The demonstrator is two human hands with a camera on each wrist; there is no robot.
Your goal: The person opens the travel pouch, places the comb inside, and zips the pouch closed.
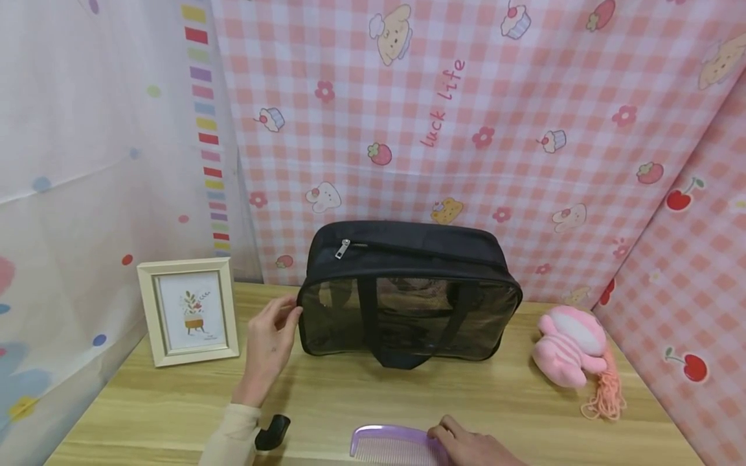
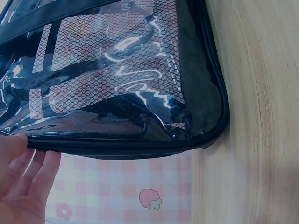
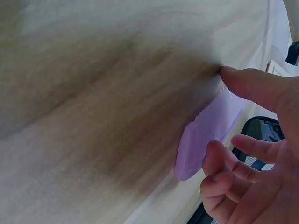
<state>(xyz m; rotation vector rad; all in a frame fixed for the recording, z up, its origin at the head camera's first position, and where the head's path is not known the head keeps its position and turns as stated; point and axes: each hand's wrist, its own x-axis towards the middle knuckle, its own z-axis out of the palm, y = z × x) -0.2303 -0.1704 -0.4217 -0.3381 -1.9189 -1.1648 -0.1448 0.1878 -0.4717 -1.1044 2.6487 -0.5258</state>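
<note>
A black zippered toiletry bag [image 1: 408, 291] with see-through sides stands upright on the table, its handle strap hanging down in front. My left hand [image 1: 274, 333] holds the bag's left edge, the thumb in front and the fingers behind, as the left wrist view shows too. Close to the table's near side lies a purple comb [image 1: 396, 435], teeth facing me. Over its right end is my right hand [image 1: 472, 446]. In the right wrist view the thumb [image 3: 252, 86] and the bent fingers stand apart on either side of the comb [image 3: 201, 144]; no firm hold shows.
At the left stands a cream picture frame [image 1: 192, 310] with a plant print. A pink plush toy [image 1: 568, 349] with orange yarn lies right of the bag. Patterned cloths [image 1: 466, 162] hang behind and beside the table. A small black object [image 1: 272, 432] sits by the left sleeve.
</note>
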